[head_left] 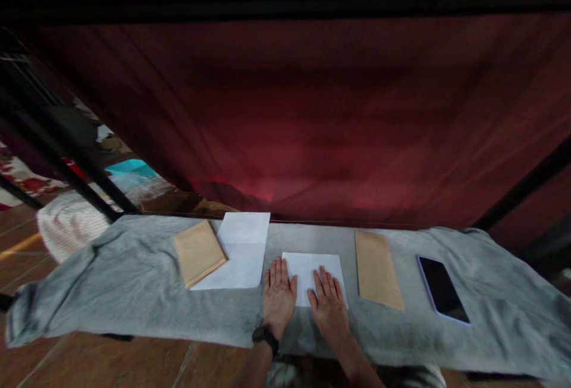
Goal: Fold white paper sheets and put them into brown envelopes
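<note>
A white sheet of paper [302, 264], which looks folded, lies in front of me on the grey cloth. My left hand [278, 296] rests flat at its left edge, fingers stretched out and pointing away from me. On its right part lies my right hand [329, 304], palm down with the fingers slightly spread. Left of my hands, a larger creased white sheet [243, 263] is spread out, partly under a stack of brown envelopes [200, 252]. A single brown envelope [378, 269] lies to the right of my right hand.
A phone [444, 288] with a dark screen lies at the right. Grey cloth [147, 293] covers the narrow bench-like surface. Behind it hangs a dark red curtain [312, 126], with black bars [80, 180] at the left. Tiled floor [147, 361] shows below.
</note>
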{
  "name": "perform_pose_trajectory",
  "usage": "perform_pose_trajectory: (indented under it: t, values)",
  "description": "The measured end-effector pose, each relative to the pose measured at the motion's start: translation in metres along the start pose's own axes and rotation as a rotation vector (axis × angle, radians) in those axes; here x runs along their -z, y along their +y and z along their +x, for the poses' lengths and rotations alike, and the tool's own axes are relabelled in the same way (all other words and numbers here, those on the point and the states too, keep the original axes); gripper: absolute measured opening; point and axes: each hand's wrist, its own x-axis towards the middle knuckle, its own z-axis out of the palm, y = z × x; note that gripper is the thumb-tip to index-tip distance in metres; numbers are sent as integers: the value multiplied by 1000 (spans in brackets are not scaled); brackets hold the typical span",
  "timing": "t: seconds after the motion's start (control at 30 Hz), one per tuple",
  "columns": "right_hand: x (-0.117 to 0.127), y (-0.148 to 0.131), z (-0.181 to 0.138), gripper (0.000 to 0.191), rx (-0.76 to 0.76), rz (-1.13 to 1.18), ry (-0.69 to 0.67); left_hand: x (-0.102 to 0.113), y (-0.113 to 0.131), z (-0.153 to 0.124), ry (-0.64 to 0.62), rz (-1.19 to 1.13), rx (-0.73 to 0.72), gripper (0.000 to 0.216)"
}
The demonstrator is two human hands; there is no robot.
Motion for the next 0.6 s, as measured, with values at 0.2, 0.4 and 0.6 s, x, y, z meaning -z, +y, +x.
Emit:
perform_pose_trajectory:
  t: [0.2, 0.4, 0.6]
  values:
    - [10, 24, -17, 52, -40, -51, -27, 2, 2, -1, 40, -46, 35, 59]
    - [15, 28, -21, 56, -104, -56, -80, 4, 1, -8, 89, -91, 102, 56]
    - [18, 25, -20, 57, -128, -51, -126, 10, 44, -10, 18, -234, -33, 55]
